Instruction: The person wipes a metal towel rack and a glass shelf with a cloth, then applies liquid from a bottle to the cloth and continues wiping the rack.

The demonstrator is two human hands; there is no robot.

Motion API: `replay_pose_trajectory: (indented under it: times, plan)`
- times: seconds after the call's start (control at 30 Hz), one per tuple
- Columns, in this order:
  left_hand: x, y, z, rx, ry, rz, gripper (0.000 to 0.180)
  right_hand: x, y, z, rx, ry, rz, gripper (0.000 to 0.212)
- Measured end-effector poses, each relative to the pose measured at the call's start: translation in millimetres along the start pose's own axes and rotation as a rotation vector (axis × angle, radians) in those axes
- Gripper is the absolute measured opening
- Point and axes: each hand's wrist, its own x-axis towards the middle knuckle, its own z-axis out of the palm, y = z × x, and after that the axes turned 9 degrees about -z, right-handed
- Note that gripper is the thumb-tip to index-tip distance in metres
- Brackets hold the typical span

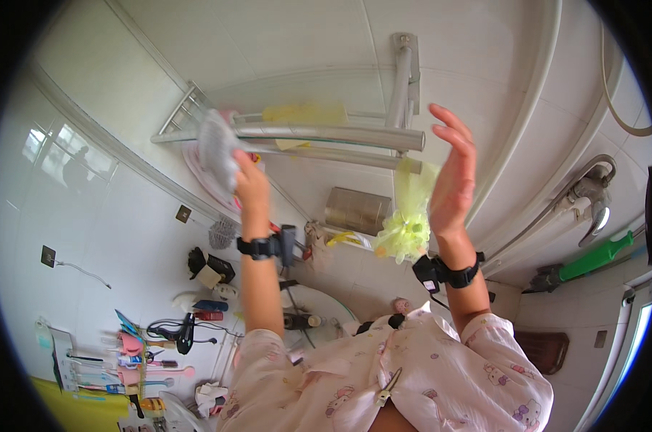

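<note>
My left hand is raised and closed on a grey cloth, which is blurred by motion. It holds the cloth against or just in front of the left part of a metal towel rack; whether the two touch I cannot tell. My right hand is up by the rack's right end, empty, its fingers stretched and slightly curved. Close beside it a yellow-green bath puff hangs from the rack's end. A yellow cloth lies on the rack behind the front bar.
Below the rack is a metal box on the wall. A shower mixer and a green-handled tool are at right. At lower left are a black hair dryer and several toothbrushes and combs. A pink basin hangs behind the cloth.
</note>
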Motion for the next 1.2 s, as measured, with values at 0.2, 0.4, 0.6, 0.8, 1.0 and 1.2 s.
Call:
replay_pose_trajectory:
  times: [0.2, 0.4, 0.6, 0.8, 1.0, 1.2]
  plan:
    - [-21, 3, 0, -0.316, -0.184, 0.083, 0.068, -3, 1, 15, 0.146, 0.097, 0.016, 0.065]
    - [-141, 34, 15, -0.334, -0.318, 0.742, 0.047, 0, 5, 15, 0.173, 0.333, -0.018, 0.065]
    - [-117, 72, 2, -0.400, -0.215, 0.583, 0.034, 4, 5, -12, 0.069, 0.344, -0.056, 0.062]
    - [-118, 86, 2, -0.528, -0.350, 0.571, 0.023, -4, 0, -11, 0.056, 0.358, -0.019, 0.064]
    - [-184, 113, -6, -0.586, -0.544, 0.832, 0.027, -10, -24, -16, 0.130, 0.261, -0.117, 0.068]
    - [-210, 122, -68, -0.781, -1.117, 0.450, 0.034, -25, -80, -104, -0.002, 0.269, -0.063, 0.035]
